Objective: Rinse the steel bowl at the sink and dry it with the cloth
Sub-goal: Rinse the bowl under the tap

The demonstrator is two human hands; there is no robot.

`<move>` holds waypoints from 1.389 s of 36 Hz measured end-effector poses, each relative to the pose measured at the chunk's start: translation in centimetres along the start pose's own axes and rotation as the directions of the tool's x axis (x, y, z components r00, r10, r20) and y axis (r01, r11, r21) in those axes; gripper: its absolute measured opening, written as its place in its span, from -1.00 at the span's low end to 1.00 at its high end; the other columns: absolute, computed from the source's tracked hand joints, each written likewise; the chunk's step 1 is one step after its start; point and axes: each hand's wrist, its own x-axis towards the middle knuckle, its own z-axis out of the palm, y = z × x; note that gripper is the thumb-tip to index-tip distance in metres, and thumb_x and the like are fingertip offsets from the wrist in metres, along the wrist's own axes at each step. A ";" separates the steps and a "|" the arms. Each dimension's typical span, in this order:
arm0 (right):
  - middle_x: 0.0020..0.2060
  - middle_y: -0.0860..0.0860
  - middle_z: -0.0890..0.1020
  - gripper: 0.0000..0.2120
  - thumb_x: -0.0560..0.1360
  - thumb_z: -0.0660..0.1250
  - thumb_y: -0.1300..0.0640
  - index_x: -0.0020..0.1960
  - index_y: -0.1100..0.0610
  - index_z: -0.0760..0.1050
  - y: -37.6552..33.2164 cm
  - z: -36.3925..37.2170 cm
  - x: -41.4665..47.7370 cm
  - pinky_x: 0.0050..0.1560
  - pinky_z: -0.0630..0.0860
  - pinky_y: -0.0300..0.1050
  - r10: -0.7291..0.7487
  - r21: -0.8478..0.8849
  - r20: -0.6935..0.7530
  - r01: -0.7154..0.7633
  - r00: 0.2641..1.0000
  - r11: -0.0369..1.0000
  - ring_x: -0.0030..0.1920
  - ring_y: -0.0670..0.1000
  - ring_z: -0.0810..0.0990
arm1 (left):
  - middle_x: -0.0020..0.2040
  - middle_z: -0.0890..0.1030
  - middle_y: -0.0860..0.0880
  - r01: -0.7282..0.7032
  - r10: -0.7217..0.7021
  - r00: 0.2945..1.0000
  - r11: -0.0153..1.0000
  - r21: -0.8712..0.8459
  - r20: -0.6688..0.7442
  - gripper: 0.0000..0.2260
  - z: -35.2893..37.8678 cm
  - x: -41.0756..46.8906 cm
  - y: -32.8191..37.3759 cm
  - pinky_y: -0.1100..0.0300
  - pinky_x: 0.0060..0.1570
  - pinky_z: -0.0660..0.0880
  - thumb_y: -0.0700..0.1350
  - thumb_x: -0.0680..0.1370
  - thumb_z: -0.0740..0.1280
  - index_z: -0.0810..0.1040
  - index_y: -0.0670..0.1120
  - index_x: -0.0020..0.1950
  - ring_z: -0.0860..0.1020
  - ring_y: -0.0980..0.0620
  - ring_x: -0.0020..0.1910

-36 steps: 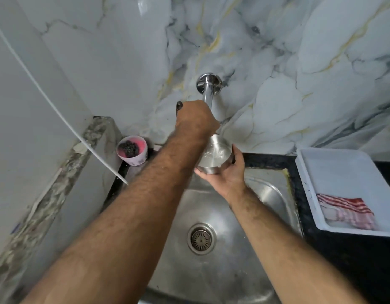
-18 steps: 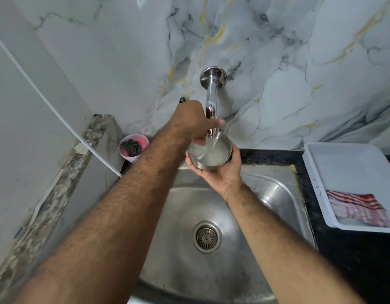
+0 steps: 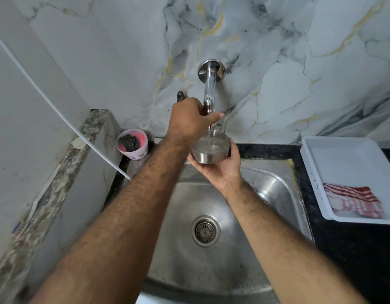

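Note:
My right hand [image 3: 220,170] cups a small steel bowl [image 3: 210,151] from below, upright under the chrome wall tap [image 3: 210,88]. A thin stream of water falls into the bowl, which holds some water. My left hand [image 3: 190,119] is closed around the tap's handle just above the bowl; a black lever end [image 3: 180,95] sticks out behind the knuckles. The steel sink [image 3: 273,189] lies beneath both hands, with its drain [image 3: 205,231] in the middle. A red-and-white striped cloth [image 3: 354,199] lies folded in a white tray [image 3: 343,154] on the right.
A pink cup holding a dark scrubber [image 3: 132,143] stands at the sink's back left corner. A white tube [image 3: 58,108] runs diagonally down the left wall over a marble ledge [image 3: 58,185]. Black countertop [image 3: 354,249] lies right of the sink.
Water has started to run from the tap into the bowl. My left hand has turned on the handle, and the bowl has come level under the spout.

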 end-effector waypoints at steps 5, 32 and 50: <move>0.24 0.39 0.73 -0.30 0.57 0.44 -0.29 0.49 0.20 0.48 -0.4 0.0 -0.4 0.18 0.67 0.45 0.007 -0.078 -0.019 -0.008 1.000 0.997 0.22 0.44 0.74 | -0.29 0.58 0.09 -0.026 0.025 0.993 1.000 -0.002 -0.115 -0.59 1.2 -0.6 -0.1 0.29 -0.38 0.43 0.24 0.40 0.60 0.45 0.05 -0.27 0.54 0.18 -0.33; 0.73 0.26 0.03 -0.13 0.54 0.49 -0.26 0.72 -0.20 0.16 -2.0 -5.8 -4.8 0.61 0.27 0.40 0.064 -0.280 -0.043 0.050 0.997 -0.959 0.71 0.34 0.00 | -0.31 0.61 0.14 0.019 -0.034 0.978 0.997 -0.076 -0.206 -0.64 2.8 -1.1 -0.6 0.46 -0.41 0.33 0.23 0.40 0.60 0.55 0.02 -0.18 0.52 0.32 -0.35; 0.56 0.35 0.49 -0.13 0.43 0.54 -0.22 0.62 0.12 0.42 -20.1 -3.1 -15.2 0.37 0.49 0.61 -0.261 -0.190 -0.171 0.229 0.950 0.955 0.51 0.50 0.49 | -0.33 0.61 0.07 0.053 -0.142 0.975 0.898 -0.438 -0.173 -0.45 14.2 -7.7 -3.3 0.10 -0.18 0.52 0.47 0.60 0.08 0.57 0.09 -0.22 0.55 0.13 -0.32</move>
